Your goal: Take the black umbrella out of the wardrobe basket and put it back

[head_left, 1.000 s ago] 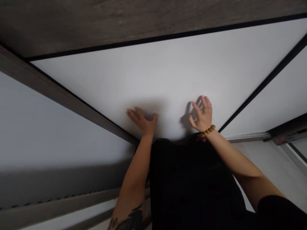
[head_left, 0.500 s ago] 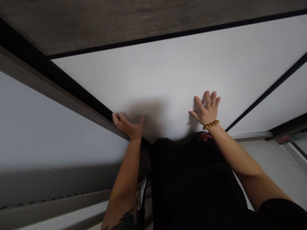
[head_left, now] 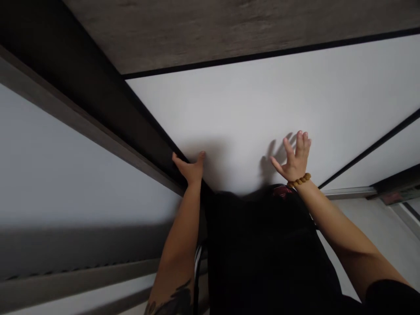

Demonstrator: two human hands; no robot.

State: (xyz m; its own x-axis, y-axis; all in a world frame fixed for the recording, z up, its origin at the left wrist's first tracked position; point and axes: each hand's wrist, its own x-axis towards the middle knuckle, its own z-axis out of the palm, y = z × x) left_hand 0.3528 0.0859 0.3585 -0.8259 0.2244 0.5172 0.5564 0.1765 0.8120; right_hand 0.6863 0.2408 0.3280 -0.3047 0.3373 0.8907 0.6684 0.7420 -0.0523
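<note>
In front of me stands a sliding door with a white lower panel (head_left: 236, 109) and a grey wood-look upper panel (head_left: 249, 26), both framed in black. My left hand (head_left: 190, 170) is at the door's left edge, its fingers hooked round the black frame and its thumb against the white side. Part of those fingers is hidden behind the edge. My right hand (head_left: 294, 162) has its fingers apart in front of the white panel. Its shadow falls separately to the left, so the palm seems slightly off the surface. A brown beaded bracelet (head_left: 299, 180) circles the right wrist.
Left of the door runs a dark gap (head_left: 85, 83), bordered by a brown wood-look post (head_left: 95, 124) and a pale wall panel (head_left: 72, 170). A curved metal tube (head_left: 197, 256) shows beside my left arm. Pale floor (head_left: 364, 218) lies at the right.
The door has slid right, and the dark gap at its left is wider. Both hands have moved right. My right hand has lifted from the panel; my left fingers reach round the edge.
</note>
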